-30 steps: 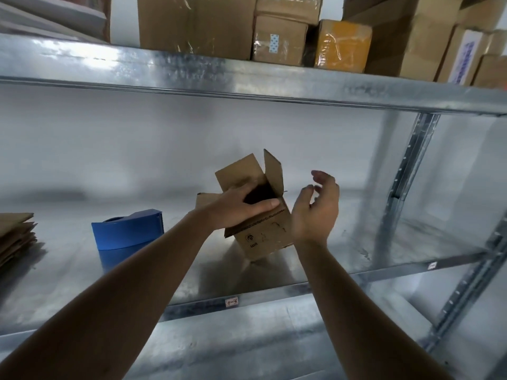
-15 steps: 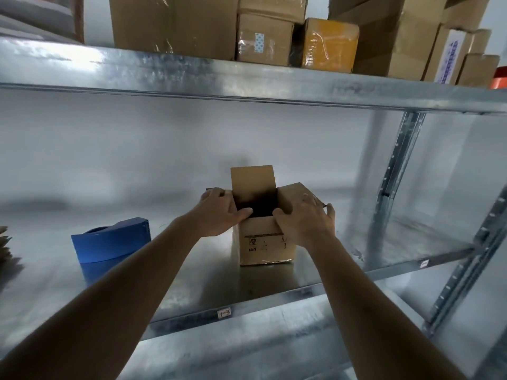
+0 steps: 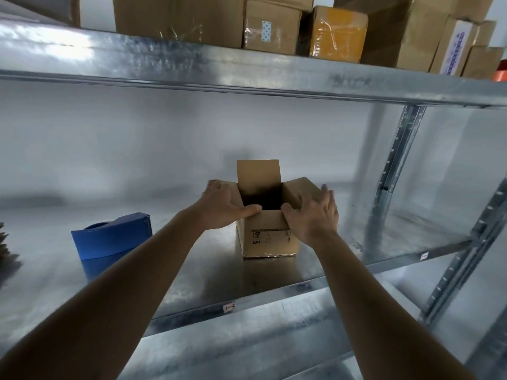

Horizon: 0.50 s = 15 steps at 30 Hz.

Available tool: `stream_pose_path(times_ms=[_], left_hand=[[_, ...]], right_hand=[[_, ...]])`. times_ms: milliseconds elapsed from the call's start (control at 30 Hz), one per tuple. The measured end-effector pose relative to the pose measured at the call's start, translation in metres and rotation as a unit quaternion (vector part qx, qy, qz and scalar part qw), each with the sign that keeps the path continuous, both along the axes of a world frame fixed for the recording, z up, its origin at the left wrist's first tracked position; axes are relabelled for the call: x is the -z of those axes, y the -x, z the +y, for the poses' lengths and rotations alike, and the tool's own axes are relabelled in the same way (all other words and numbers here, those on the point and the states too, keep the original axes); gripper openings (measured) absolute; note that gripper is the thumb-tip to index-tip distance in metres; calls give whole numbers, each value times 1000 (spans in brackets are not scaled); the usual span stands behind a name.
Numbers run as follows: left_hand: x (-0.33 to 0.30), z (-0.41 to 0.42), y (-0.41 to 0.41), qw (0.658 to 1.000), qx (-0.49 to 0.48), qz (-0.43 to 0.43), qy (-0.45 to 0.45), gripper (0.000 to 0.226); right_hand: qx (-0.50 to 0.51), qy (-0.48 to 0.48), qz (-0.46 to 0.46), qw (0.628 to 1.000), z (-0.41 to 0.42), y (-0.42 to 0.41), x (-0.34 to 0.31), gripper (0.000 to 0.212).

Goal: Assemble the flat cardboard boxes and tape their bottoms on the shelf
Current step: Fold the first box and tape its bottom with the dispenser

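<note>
A small brown cardboard box [image 3: 267, 238] stands upright on the metal shelf [image 3: 192, 283], its top open and dark inside. Its back flap sticks straight up. My left hand [image 3: 223, 207] rests flat over the left side flap, with the thumb lying along the front rim. My right hand [image 3: 312, 212] lies on the right side flap with its fingers spread and straight, slightly blurred. A blue tape dispenser [image 3: 109, 237] sits on the shelf to the left of the box, apart from both hands.
The edge of a stack of flat cardboard [image 3: 4, 242] shows at the far left. The shelf above [image 3: 247, 69] carries several taped boxes [image 3: 271, 26]. A perforated steel post [image 3: 395, 165] rises right of the box, and another shelf level lies below.
One second ago the box was tilted in the air between my hands. It now stands upright on the shelf, and both hands lie on its side flaps.
</note>
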<state>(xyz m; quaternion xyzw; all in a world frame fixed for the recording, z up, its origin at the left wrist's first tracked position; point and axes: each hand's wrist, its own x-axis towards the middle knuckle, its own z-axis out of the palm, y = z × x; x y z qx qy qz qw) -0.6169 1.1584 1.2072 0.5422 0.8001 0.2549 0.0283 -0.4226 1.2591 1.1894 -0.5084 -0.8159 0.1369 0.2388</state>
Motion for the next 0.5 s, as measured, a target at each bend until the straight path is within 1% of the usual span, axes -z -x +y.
stream_pose_path(times_ms=[67, 100, 133, 167, 200, 233, 300, 367, 433, 467, 500], left_hand=[[-3, -5, -9, 998, -48, 4, 33, 70], [-3, -8, -13, 997, -69, -6, 45, 71], [-2, -9, -13, 995, -82, -31, 50, 77], [-1, -10, -13, 994, -88, -58, 42, 89], [2, -9, -11, 992, -86, -85, 24, 99], [4, -9, -11, 991, -82, -101, 0, 103], [9, -12, -14, 991, -79, -98, -49, 100], [14, -14, -19, 987, -83, -95, -99, 95], [21, -13, -22, 977, -82, -129, -151, 94], [25, -12, -21, 970, -88, -153, -167, 101], [26, -11, -21, 964, -93, -179, -175, 117]], right_hand=[[24, 33, 27, 999, -6, 1, 0, 65], [33, 50, 42, 997, -6, 1, 1, 65], [34, 68, 58, 995, -8, 1, 1, 65], [23, 89, 83, 992, -8, 0, 1, 65], [4, 107, 119, 987, -8, -1, 2, 65], [-15, 121, 157, 980, -8, -2, 3, 64], [-38, 128, 204, 970, -11, -5, 5, 62], [-39, 123, 228, 965, -11, -7, 6, 60], [-36, 122, 240, 962, -10, -9, 6, 60], [-37, 123, 244, 961, -10, -11, 6, 60], [-39, 124, 246, 960, -8, -12, 6, 61]])
